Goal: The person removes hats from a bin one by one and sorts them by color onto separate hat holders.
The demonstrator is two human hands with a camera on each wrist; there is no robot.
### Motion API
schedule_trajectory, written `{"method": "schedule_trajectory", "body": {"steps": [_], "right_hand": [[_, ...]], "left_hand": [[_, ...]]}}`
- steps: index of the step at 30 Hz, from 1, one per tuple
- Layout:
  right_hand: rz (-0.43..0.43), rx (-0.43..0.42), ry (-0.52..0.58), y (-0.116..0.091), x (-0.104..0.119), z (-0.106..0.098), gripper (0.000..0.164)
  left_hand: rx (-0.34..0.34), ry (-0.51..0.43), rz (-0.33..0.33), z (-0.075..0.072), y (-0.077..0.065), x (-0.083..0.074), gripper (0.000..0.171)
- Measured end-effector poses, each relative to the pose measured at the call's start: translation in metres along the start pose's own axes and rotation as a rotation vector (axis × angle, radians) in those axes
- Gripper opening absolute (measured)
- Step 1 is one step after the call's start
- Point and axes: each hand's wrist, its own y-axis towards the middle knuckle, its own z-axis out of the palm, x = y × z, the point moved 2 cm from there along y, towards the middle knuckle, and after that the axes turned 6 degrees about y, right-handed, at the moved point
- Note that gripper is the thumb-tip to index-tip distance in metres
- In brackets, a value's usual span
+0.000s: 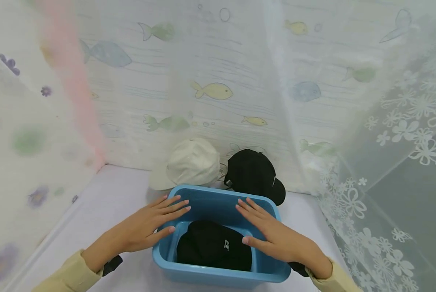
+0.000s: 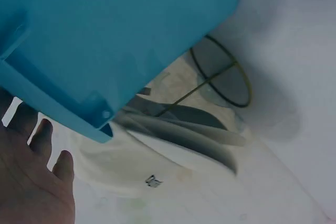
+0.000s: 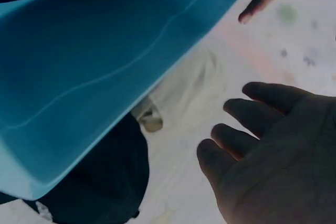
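A blue plastic tub point(image 1: 218, 271) stands in front of me with a black cap point(image 1: 203, 245) lying inside, a small white logo on its front. My left hand point(image 1: 148, 225), fingers straight and spread, hovers over the tub's left rim. On the other side my right hand point(image 1: 272, 235) is held over the right rim, palm down with straight fingers. Neither hand holds anything. In the left wrist view the left hand point(image 2: 34, 174) shows beside the tub's outer wall point(image 2: 131, 30); in the right wrist view the right hand point(image 3: 278, 150) is apart from the tub.
Behind the tub sit a cream cap point(image 1: 194, 162) at left and a second black cap point(image 1: 252, 172) at right. A wire stand point(image 2: 244, 85) shows near the cream cap in the left wrist view. A fish-patterned curtain point(image 1: 214, 61) hangs behind the white tabletop point(image 1: 119, 194).
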Motion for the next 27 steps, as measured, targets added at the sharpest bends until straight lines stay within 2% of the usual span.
{"method": "schedule_trajectory", "body": {"steps": [7,10,15,18,27], "right_hand": [[-0.008,0.175,-0.031,0.03,0.003,0.007,0.077],[-0.001,0.227,-0.01,0.044,0.002,0.009,0.08],[-0.002,0.267,-0.014,0.064,-0.001,0.014,0.081],[-0.015,0.28,-0.026,0.074,-0.004,0.019,0.079],[-0.046,0.362,-0.018,0.098,-0.011,0.044,0.079]], "left_hand": [[-0.057,0.083,0.075,0.012,-0.011,0.005,0.058],[-0.078,0.071,0.089,0.015,-0.012,0.006,0.059],[-0.107,0.0,0.098,0.02,-0.013,0.007,0.06],[-0.129,0.003,0.116,0.023,-0.014,0.008,0.059],[-0.111,0.0,0.136,0.026,-0.014,0.01,0.059]]}}
